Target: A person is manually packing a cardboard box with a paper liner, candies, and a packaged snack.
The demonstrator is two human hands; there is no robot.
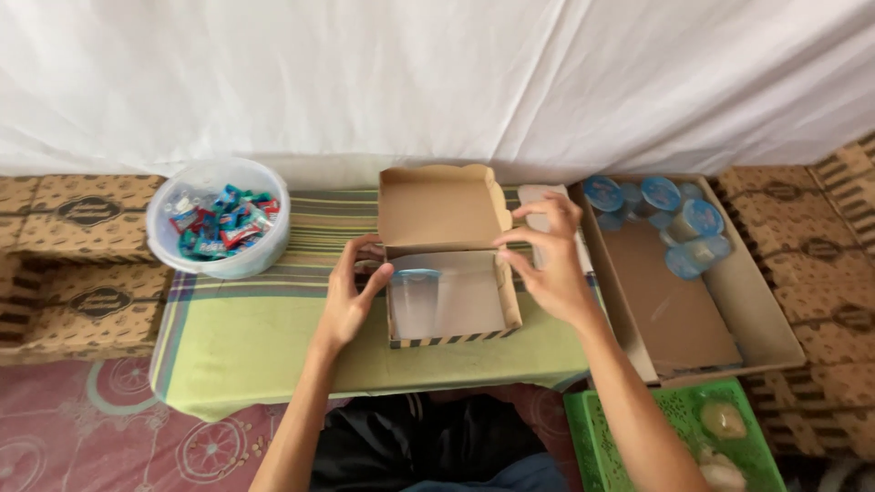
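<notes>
Soft, even daylight fills the scene, seeming to filter through the white cloth (437,73) behind, which glows bright without burning out. Shadows are faint, only a dim patch under the tabletop (273,337). The view bends slightly at the edges, and the lower corners look a bit soft.

Both hands (351,296) (551,255) reach forward (fingers loosely spread), arms extended.

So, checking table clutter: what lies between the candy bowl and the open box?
Only bare striped cloth between the candy bowl and the open box, in the head view.
</notes>
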